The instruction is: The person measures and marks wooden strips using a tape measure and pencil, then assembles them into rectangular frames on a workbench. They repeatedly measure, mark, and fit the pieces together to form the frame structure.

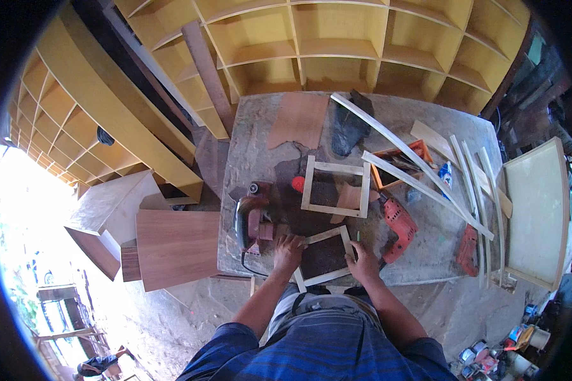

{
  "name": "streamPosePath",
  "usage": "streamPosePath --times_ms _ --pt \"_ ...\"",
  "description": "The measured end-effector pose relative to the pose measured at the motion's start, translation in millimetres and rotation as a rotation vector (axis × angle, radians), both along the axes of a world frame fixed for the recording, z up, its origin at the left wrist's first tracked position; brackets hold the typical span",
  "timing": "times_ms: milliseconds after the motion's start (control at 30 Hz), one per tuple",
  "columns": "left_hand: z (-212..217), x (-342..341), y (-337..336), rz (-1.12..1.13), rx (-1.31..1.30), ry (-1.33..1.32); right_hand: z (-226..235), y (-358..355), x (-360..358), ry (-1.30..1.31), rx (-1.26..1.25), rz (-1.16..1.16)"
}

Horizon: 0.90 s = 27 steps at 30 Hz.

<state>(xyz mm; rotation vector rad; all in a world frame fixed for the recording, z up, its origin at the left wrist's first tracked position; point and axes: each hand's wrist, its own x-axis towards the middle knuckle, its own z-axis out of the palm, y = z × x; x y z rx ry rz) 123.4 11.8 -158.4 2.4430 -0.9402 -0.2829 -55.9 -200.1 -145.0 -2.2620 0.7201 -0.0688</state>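
Note:
Close to my body at the table's near edge is a small rectangular frame of pale wood strips (327, 234), lying at a slant. My left hand (288, 255) grips its left side, fingers curled over the strip near the corner. At its right side is my right hand (364, 263), closed around a thin pencil (358, 236) whose green end points up; the fingers rest by the frame's strip. A second wooden frame (339, 167) lies flat just beyond. A red power drill (398, 230) lies right of my right hand, and a dark red power sander (254, 223) stands left of my left hand.
On the grey table (251, 136) lie a thin wood sheet (299, 120), black plastic (351, 130), an orange tool box (380, 185), long pale strips (403, 145), a red tape roll (298, 184) and another red tool (468, 251). Yellow cubbyhole shelving (343, 39) stands behind; brown panels (178, 247) are left.

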Motion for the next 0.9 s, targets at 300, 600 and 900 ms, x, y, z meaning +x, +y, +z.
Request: streamPosePath --times_ms 300,600,900 --pt "-1 10 -4 0.089 0.027 0.189 -13 -18 51 0.0 0.011 -0.192" --pt "0 16 -7 0.048 0.108 0.178 -20 -14 72 0.069 -0.048 -0.3" --pt "2 15 -8 0.055 0.111 0.145 -5 -25 29 -0.11 -0.006 -0.234"
